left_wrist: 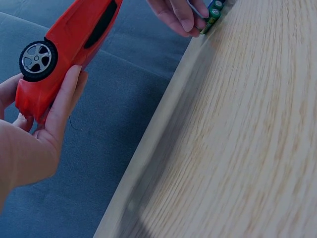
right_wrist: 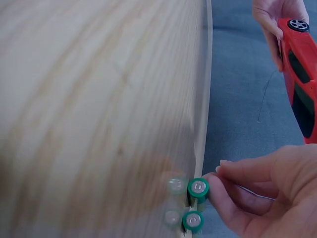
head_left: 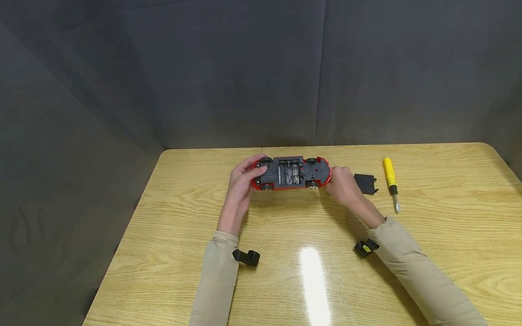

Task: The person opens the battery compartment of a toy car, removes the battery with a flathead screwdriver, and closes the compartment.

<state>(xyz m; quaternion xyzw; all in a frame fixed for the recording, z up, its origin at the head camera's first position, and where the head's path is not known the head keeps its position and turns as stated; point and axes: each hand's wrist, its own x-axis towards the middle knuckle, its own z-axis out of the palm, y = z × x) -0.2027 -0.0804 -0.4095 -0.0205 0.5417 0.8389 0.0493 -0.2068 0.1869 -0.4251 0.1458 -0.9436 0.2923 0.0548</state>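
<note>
A red toy car (head_left: 292, 173) is turned with its black underside toward the head view, and its battery compartment (head_left: 289, 172) lies uncovered. My left hand (head_left: 244, 179) grips one end, the thumb across the underside. My right hand (head_left: 341, 183) is low by the car's other end, close to the tabletop. Its bent fingers are right against a green battery (right_wrist: 199, 187) in the right wrist view, with no battery plainly between thumb and finger. Another green battery (right_wrist: 193, 220) lies alongside. From the head view, the right hand and car hide both batteries.
Right of my right hand lies a small black cover (head_left: 365, 184). Beyond it is a screwdriver (head_left: 390, 176) with a yellow handle. The wooden table (head_left: 163, 244) ends at a dark cloth (head_left: 244, 81) behind. Each forearm carries a small black wrist camera (head_left: 252, 258).
</note>
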